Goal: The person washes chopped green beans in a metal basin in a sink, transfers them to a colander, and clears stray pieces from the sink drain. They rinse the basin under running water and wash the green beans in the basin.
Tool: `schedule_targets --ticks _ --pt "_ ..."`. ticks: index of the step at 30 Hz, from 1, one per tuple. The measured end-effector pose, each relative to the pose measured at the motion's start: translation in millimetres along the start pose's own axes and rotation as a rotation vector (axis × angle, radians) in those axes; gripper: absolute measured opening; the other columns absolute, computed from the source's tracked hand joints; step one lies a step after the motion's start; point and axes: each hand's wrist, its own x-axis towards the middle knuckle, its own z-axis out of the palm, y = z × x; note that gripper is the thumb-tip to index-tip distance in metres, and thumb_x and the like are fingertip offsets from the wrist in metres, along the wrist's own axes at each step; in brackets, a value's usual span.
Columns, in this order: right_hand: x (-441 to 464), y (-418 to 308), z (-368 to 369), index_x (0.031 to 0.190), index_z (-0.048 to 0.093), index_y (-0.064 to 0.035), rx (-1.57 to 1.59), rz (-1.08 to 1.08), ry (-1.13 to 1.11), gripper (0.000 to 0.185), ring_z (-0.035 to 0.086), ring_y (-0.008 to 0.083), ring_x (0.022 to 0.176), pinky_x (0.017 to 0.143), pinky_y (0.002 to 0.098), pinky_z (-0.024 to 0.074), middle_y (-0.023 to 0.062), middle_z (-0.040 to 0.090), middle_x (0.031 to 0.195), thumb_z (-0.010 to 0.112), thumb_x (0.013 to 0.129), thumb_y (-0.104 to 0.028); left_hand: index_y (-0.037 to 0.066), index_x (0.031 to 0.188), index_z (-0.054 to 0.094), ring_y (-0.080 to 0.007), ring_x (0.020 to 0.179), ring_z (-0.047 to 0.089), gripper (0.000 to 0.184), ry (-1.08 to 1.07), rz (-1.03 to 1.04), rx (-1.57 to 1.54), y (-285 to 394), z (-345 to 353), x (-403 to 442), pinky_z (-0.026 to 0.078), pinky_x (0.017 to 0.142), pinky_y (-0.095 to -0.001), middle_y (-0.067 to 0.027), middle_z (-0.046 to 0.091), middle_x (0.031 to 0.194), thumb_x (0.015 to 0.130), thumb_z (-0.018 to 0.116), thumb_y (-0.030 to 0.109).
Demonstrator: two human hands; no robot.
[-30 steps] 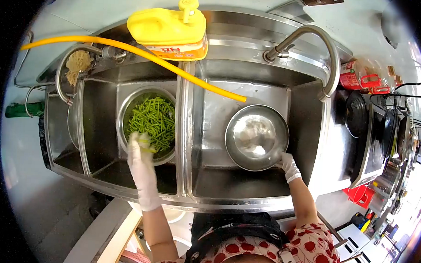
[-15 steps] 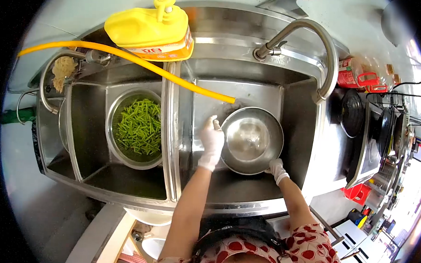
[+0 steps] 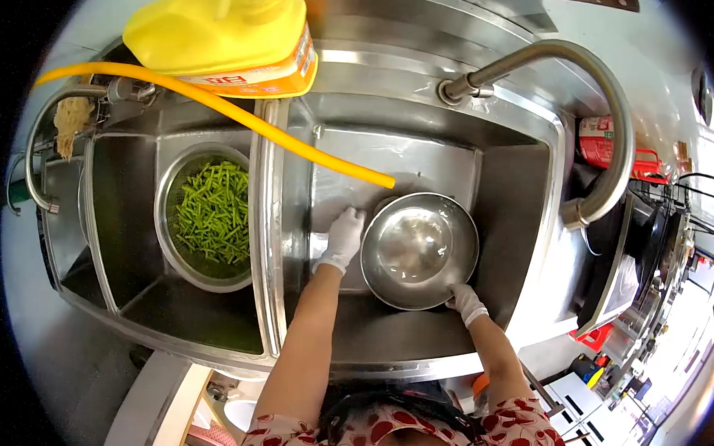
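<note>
A round stainless steel basin (image 3: pixel 410 244) sits in the right-hand sink, tilted slightly, with bright reflections and what looks like a little water inside. My right hand (image 3: pixel 467 304), in a white glove, grips its lower right rim. To the left of the basin is my left hand (image 3: pixel 343 238), also gloved. It holds nothing that I can see; its fingers are partly extended towards the sink floor, close to the basin's left rim. Above both hands, the end of a yellow hose (image 3: pixel 351 169) hangs over the sink.
Cut green beans (image 3: pixel 214 212) fill a metal strainer bowl (image 3: pixel 166 244) in the left sink. A yellow jug (image 3: pixel 222 41) stands on the back ledge. One curved faucet (image 3: pixel 612 114) arches at the right, another faucet (image 3: pixel 37 149) at the left. Red-labelled bottles (image 3: pixel 600 141) stand beyond.
My left hand has lowered beside the basin, its fingers no longer raised. The basin has tilted a little, with my right hand still on its rim. The whole view has shifted slightly.
</note>
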Motion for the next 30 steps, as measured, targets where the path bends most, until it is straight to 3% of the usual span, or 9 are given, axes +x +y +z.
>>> schedule_targets --ticks 2,9,12,14,16,18,21,27,30 --pt "-2 -27 -24 0.093 0.06 -0.0038 -0.22 0.089 -0.111 0.016 0.062 0.0226 0.076 0.068 0.0341 0.0538 0.0086 0.064 0.085 0.064 0.078 -0.009 0.007 0.098 0.056 -0.0318 0.083 0.058 0.015 -0.016 0.05 -0.048 0 2 -2 0.051 0.068 -0.0429 -0.0138 0.054 0.089 0.084 0.05 0.011" --pt "18 -36 -13 0.093 0.06 -0.0062 1.306 0.953 0.156 0.015 0.06 0.0266 0.081 0.074 0.0436 0.0532 0.0086 0.061 0.089 0.055 0.088 -0.019 0.007 0.089 0.056 -0.0324 0.081 0.057 0.012 0.085 0.063 -0.213 -11 31 -3 0.048 0.07 -0.0434 -0.0139 0.055 0.085 0.085 0.052 0.017" --pt "16 -37 -15 0.101 0.059 -0.0094 1.333 0.988 0.16 0.018 0.059 0.0271 0.087 0.078 0.0444 0.0515 0.006 0.061 0.094 0.057 0.086 -0.019 0.005 0.09 0.054 -0.036 0.081 0.056 0.015 0.072 -0.012 -0.313 -6 23 -2 0.046 0.071 -0.0451 -0.0171 0.056 0.083 0.086 0.052 0.019" --pt "14 -6 0 0.106 0.057 -0.0104 1.045 0.617 0.05 0.022 0.058 0.0276 0.088 0.08 0.0454 0.0503 0.0044 0.061 0.099 0.058 0.086 -0.019 0.005 0.09 0.054 -0.0363 0.081 0.056 0.014 0.081 0.04 -0.263 -4 16 -5 0.046 0.071 -0.0448 -0.0174 0.056 0.082 0.085 0.052 0.017" --pt "13 -14 -3 0.109 0.055 -0.0101 1.034 0.63 0.098 0.026 0.058 0.0278 0.087 0.079 0.0458 0.0502 0.0038 0.061 0.102 0.059 0.086 -0.019 0.005 0.09 0.054 -0.0366 0.081 0.057 0.012 0.103 0.019 -0.288 -6 19 -7 0.046 0.071 -0.0448 -0.0176 0.057 0.083 0.085 0.052 0.016" --pt "12 -64 -25 0.111 0.054 -0.0087 1.29 1.02 0.313 0.028 0.059 0.0275 0.084 0.075 0.0457 0.0513 0.0043 0.061 0.101 0.059 0.085 -0.018 0.004 0.088 0.055 -0.0369 0.082 0.057 0.011 0.138 -0.079 -0.391 -7 28 -9 0.045 0.071 -0.0451 -0.0176 0.057 0.084 0.085 0.052 0.014" --pt "16 -49 -15 0.11 0.055 -0.009 1.384 0.9 0.321 0.025 0.061 0.0252 0.083 0.069 0.0435 0.0523 0.0052 0.063 0.094 0.059 0.086 -0.016 0.002 0.087 0.06 -0.0374 0.082 0.058 0.017 0.168 -0.042 -0.39 -11 32 -16 0.046 0.072 -0.0429 -0.0199 0.059 0.086 0.088 0.051 0.017" --pt "-3 -69 -45 0.101 0.056 0.0002 1.25 0.715 0.341 0.021 0.063 0.0251 0.072 0.055 0.0382 0.0548 0.0109 0.064 0.088 0.061 0.083 -0.008 -0.005 0.09 0.063 -0.0309 0.077 0.06 0.047 0.263 -0.803 -1.118 -6 56 -40 0.045 0.073 -0.0386 -0.019 0.066 0.085 0.094 0.046 0.039" --pt "-17 -92 -68 0.103 0.052 0.008 1.263 0.623 0.363 0.023 0.064 0.0321 0.076 0.057 0.0428 0.0588 0.0191 0.061 0.089 0.057 0.082 0.0 -0.005 0.095 0.063 -0.0265 0.083 0.061 0.047 0.185 -0.781 -1.07 16 23 -50 0.045 0.078 -0.0368 -0.0193 0.066 0.09 0.092 0.049 0.04"
